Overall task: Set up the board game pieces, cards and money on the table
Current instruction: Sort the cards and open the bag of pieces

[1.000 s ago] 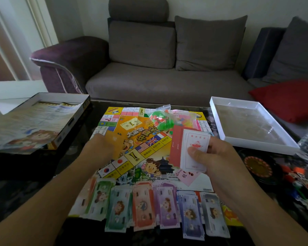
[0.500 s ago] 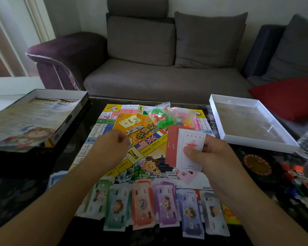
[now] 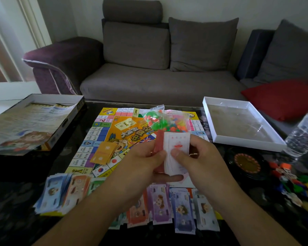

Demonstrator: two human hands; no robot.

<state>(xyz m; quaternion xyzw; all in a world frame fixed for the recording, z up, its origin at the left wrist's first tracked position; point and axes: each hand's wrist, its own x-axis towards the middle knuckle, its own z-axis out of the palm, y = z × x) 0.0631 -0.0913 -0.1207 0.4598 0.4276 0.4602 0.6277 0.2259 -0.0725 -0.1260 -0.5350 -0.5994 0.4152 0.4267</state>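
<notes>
Cards (image 3: 174,153), a red-and-white stack, sit above the game board (image 3: 114,132), pinched between the left hand (image 3: 142,167) and right hand (image 3: 197,160). An orange card pile (image 3: 103,152) lies on the board; money (image 3: 160,205) fans along its near edge

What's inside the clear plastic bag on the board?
The clear plastic bag holds small green, orange and pink plastic pieces; its near end is hidden behind the white-faced card stack.

You see a yellow and orange game board (image 3: 132,128) with flags, white cards (image 3: 174,151) with red print, a red card stack (image 3: 158,148), an orange stack (image 3: 103,153), blue, orange, purple money (image 3: 160,203), a red cushion (image 3: 281,98) at right, a grey sofa (image 3: 149,80).
</notes>
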